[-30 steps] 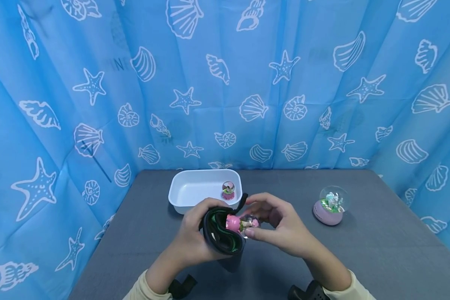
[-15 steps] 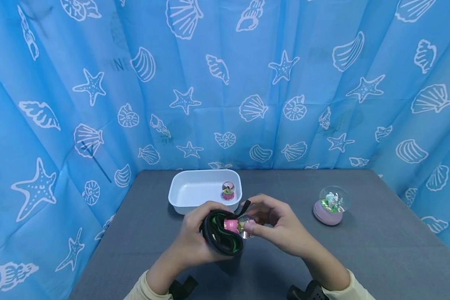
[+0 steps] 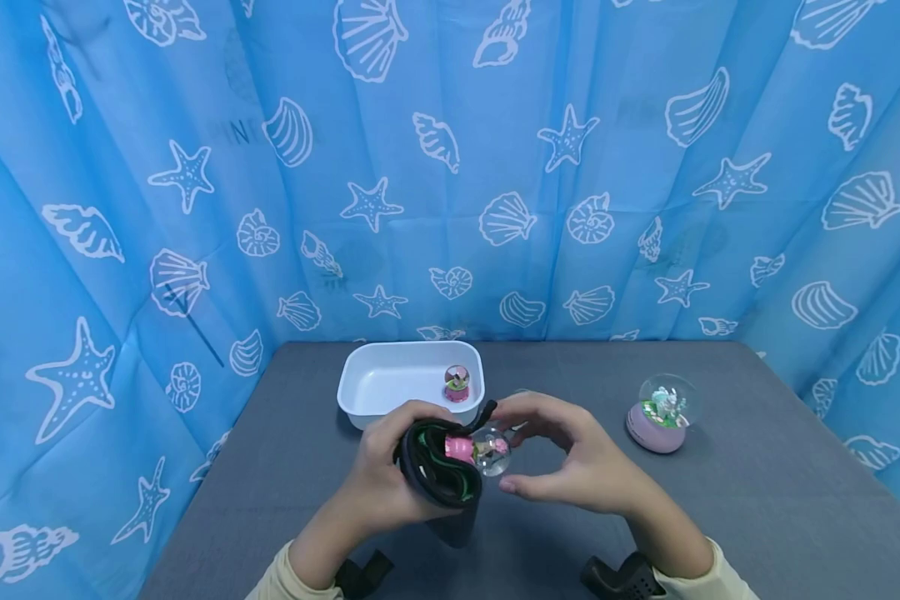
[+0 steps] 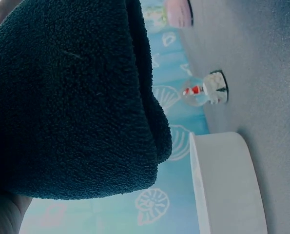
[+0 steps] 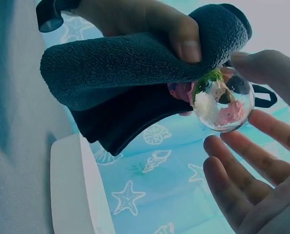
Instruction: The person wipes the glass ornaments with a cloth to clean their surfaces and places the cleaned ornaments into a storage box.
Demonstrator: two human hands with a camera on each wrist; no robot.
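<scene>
My left hand grips a dark folded towel with a black strap loop, rolled round on itself above the table. Between its layers sits the pink base of a small snow globe, which lies sideways with its clear ball sticking out to the right. Pink and white shapes show inside the ball in the right wrist view. Around the ball my right hand is spread, thumb below and fingers beyond it, with a gap at the thumb in the head view. Dark terry cloth fills much of the left wrist view.
A white rectangular tub stands behind the hands, holding another small pink-based globe. At right is a larger globe with a lilac base. The left wrist view shows a white-based globe with a red figure beside the tub.
My right thumb and fingers have let go of the globe's ball and opened apart. The pink base sits slightly further left in the towel. My left hand has stayed nearly still.
</scene>
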